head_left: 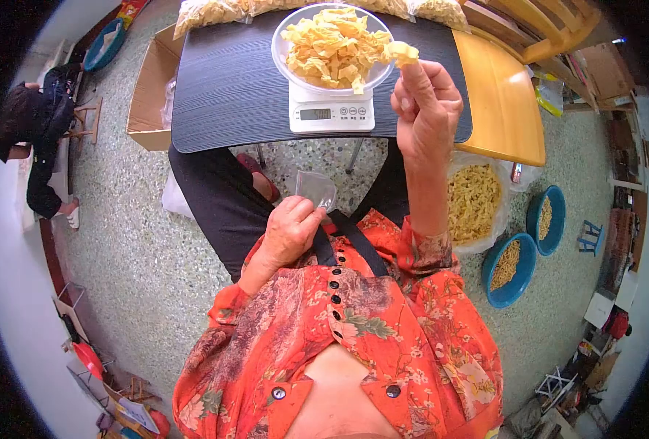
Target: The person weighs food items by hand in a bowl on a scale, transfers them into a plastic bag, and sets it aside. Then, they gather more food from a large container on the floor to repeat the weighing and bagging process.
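A clear plastic bowl (279,55) heaped with pale yellow dried pieces (331,47) rests on a white digital scale (332,115), whose small display is lit. My right hand (428,106) is raised at the bowl's right side, pinching a yellow dried piece (402,53) between thumb and finger. Down at my lap, my left hand (295,225) is closed on a clear plastic bag (316,189), which sticks up above the fingers.
Filled bags (214,13) line the far edge of the dark table (229,80). A cardboard box (147,95) stands left, a wooden chair (503,102) right. On the floor at right are a large filled bag (473,203) and blue basins (511,271). Another person (43,124) sits far left.
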Available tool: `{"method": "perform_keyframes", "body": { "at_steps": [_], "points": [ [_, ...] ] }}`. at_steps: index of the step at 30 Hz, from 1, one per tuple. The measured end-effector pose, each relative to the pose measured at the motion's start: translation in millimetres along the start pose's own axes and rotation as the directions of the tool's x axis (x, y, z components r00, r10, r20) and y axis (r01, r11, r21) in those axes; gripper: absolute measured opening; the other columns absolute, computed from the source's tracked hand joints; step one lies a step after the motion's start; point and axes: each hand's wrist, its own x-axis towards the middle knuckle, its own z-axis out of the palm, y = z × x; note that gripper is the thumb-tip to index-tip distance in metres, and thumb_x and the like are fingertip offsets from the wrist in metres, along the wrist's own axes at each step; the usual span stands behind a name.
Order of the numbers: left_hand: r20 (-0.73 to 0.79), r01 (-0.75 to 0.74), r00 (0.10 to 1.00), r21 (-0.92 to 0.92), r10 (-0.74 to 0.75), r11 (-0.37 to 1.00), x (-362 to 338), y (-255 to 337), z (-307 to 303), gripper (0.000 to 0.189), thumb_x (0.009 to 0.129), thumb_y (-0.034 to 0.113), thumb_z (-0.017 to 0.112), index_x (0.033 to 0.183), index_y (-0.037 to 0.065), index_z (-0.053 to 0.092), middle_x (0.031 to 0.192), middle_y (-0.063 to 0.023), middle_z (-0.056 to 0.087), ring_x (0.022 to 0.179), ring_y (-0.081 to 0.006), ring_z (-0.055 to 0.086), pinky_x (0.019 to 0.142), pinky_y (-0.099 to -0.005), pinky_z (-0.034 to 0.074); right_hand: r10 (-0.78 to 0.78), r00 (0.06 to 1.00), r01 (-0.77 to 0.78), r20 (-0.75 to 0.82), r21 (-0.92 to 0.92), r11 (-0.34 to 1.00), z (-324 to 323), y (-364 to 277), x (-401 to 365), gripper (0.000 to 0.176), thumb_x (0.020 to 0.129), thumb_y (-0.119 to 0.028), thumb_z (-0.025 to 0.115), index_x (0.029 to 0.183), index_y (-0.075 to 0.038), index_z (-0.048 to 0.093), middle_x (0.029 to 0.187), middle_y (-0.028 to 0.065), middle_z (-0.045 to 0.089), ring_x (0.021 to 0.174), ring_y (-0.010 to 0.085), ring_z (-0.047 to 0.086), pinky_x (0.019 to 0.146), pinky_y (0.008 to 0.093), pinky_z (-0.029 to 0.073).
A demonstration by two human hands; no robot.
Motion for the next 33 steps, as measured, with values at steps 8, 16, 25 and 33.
{"method": "perform_keyframes", "body": {
  "at_steps": [8, 16, 25, 33],
  "points": [
    [0.061, -0.009, 0.998, 0.021, 0.007, 1.0, 1.4, 0.4, -2.9, 0.02, 0.072, 0.01, 0.066, 0.091, 0.005, 0.066, 0.079, -0.0067, 0.051, 0.078, -0.0262, 0.056, 0.072, -0.0381, 0.05, 0.048, 0.999, -0.048, -0.005, 0.097, 0.994, 8.1, -0.9, -33.0, 0.012, 0.095, -0.013, 0.071, 0.094, -0.002, 0.066, 0.07, -0.0012, 0.054, 0.055, 0.0062, 0.042, 0.049, 0.0229, 0.03],
    [0.079, -0.095, 0.993, 0.077, 0.089, 0.993, 4.9, -0.8, 0.4, 0.02, 0.074, 0.014, 0.064, 0.093, 0.009, 0.067, 0.082, -0.0036, 0.052, 0.081, -0.0236, 0.058, 0.071, -0.0367, 0.051, 0.152, 0.987, -0.141, -0.055, 0.172, 0.975, 15.0, 3.5, -44.8, 0.014, 0.094, -0.014, 0.073, 0.089, -0.004, 0.066, 0.064, -0.0049, 0.053, 0.05, 0.002, 0.04, 0.045, 0.0202, 0.028],
    [0.073, -0.076, 0.995, 0.091, 0.069, 0.993, 2.8, -2.1, 3.5, 0.018, 0.074, 0.015, 0.065, 0.091, 0.009, 0.065, 0.082, -0.0037, 0.052, 0.079, -0.022, 0.058, 0.065, -0.0343, 0.051, 0.415, 0.909, -0.39, 0.031, 0.414, 0.823, 0.6, 2.3, -52.3, 0.018, 0.098, -0.021, 0.068, 0.097, -0.004, 0.063, 0.078, -0.0015, 0.048, 0.057, 0.0041, 0.038, 0.047, 0.0191, 0.028],
    [0.073, -0.087, 0.994, 0.088, 0.081, 0.992, -1.9, -5.1, 7.6, 0.018, 0.074, 0.014, 0.063, 0.091, 0.008, 0.063, 0.082, -0.0045, 0.051, 0.077, -0.0222, 0.057, 0.066, -0.0347, 0.051, 0.477, 0.879, -0.433, 0.022, 0.454, 0.778, 1.5, 9.1, -57.2, 0.018, 0.096, -0.018, 0.07, 0.087, -0.006, 0.061, 0.072, -0.0025, 0.048, 0.053, 0.0038, 0.038, 0.044, 0.0199, 0.026]
  ]
}}
